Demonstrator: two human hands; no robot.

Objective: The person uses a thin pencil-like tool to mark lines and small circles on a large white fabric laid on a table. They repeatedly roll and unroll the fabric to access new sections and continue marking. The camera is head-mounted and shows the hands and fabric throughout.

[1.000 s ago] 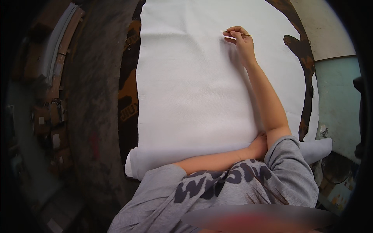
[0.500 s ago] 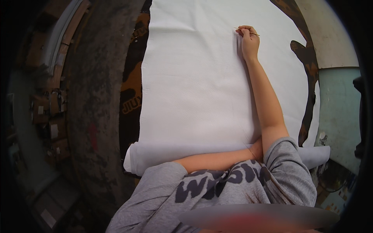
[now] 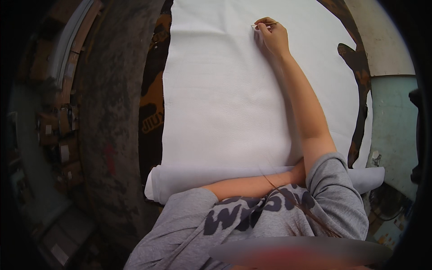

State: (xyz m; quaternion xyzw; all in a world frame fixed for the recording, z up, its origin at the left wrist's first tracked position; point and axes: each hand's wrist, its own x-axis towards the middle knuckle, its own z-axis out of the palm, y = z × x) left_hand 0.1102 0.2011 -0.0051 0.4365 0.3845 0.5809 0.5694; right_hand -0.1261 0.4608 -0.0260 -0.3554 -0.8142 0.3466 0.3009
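A large white sheet lies spread over the table, its near end rolled up against my chest. My right hand is stretched to the far part of the sheet and pinches a thin pen-like stick whose tip touches the sheet. My left forearm lies across the rolled end. My left hand is tucked beside my right elbow, with its fingers mostly hidden.
An orange and black patterned layer shows under the sheet's left and right edges. A dark worn surface runs along the left. Stacked boxes stand far left. A pale green surface is at the right.
My right hand with the stick has shifted a little to the left along the far part of the sheet. My left arm stays on the rolled end.
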